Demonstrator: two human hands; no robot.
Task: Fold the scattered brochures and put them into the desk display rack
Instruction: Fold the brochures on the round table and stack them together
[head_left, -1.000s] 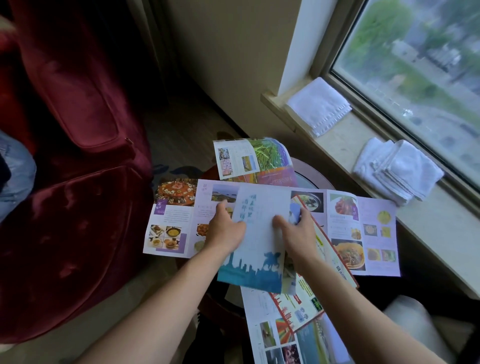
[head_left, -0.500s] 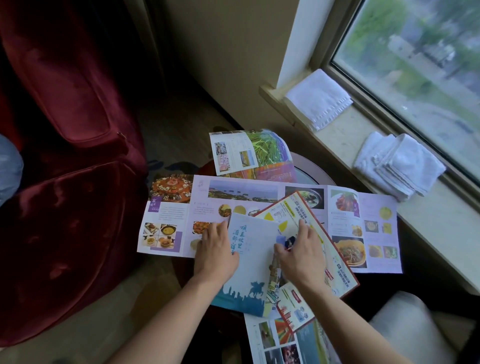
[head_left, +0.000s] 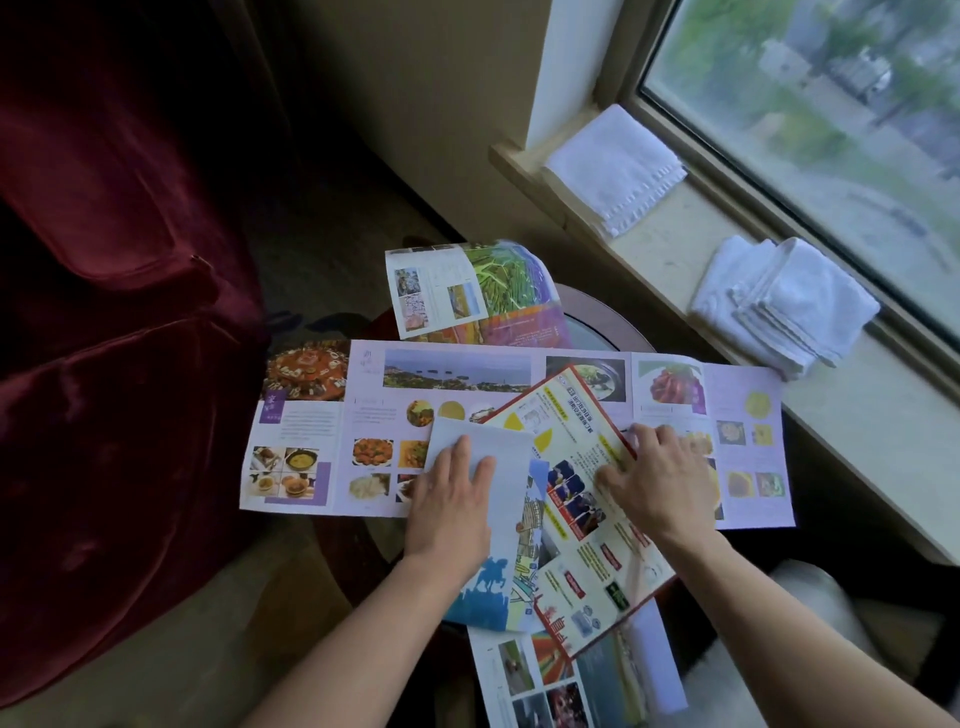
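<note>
Several brochures lie spread over a small round table. A folded white and blue brochure lies nearest me, and my left hand presses flat on it. My right hand rests with spread fingers on a red-bordered yellow leaflet beside it. Both lie on a wide open lilac food brochure. A half-folded brochure with green vegetables sits at the far side. Another open brochure hangs off the near edge. No display rack is in view.
A dark red velvet armchair fills the left. A stone window sill on the right carries a flat white towel and a stack of folded white towels. Something pale sits at lower right.
The white and blue brochure went from a wider sheet to a narrower folded one and slid toward me. My left hand now lies flat on it; my right hand shifted right onto the yellow leaflet.
</note>
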